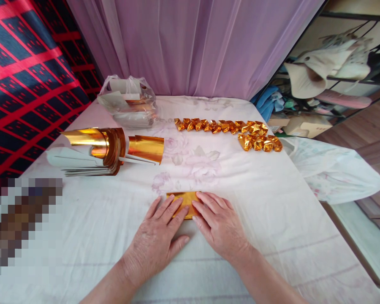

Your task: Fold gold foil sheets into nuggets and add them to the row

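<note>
On the cloth at lower centre, your left hand and right hand press flat, fingers unclenched, on gold paper (folded).

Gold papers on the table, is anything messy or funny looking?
Mostly tidy. The folded gold pieces sit in a neat row, with a shorter row just below. The stack of gold sheets looks odd: its edges curl up instead of lying flat. Both hands, left hand and right hand, press one gold sheet flat.
</note>
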Motion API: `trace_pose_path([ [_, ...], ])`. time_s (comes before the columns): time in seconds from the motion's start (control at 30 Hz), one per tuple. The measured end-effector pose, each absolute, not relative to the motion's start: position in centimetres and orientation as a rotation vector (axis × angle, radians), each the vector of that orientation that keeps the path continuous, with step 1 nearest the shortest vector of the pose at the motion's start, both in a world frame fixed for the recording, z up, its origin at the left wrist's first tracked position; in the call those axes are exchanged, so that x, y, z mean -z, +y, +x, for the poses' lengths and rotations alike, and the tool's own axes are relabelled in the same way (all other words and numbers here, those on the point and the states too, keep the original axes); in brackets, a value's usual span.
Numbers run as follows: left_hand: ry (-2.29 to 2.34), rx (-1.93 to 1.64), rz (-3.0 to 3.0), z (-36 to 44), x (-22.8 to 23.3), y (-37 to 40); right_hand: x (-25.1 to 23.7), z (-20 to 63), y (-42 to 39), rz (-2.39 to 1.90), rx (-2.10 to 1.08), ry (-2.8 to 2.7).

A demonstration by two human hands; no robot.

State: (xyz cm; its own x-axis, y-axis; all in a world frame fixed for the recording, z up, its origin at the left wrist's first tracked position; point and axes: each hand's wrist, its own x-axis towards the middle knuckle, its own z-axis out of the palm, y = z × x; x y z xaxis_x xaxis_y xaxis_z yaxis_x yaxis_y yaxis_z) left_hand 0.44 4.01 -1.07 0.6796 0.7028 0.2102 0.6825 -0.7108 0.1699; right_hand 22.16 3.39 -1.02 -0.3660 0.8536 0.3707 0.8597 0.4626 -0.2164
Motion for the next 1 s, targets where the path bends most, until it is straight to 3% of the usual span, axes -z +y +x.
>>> trace_pose_path([
  [0.23, 1.194, -0.496, 2.778, 0.7, 1.1, 4.1, 0.5, 22.5, 3.5, -1.413, -0.068, -2.329],
  [0.6, 1.168, -0.725, 2.735, 0.5, 1.4, 5.1, 0.4, 22.6, 3.6, -1.328, 0.075, -2.376],
  [1.0, 1.095, -0.796, 2.714, 0.5, -0.6, 4.2, -0.9, 22.4, 3.6, -1.253, -0.101, -2.295],
])
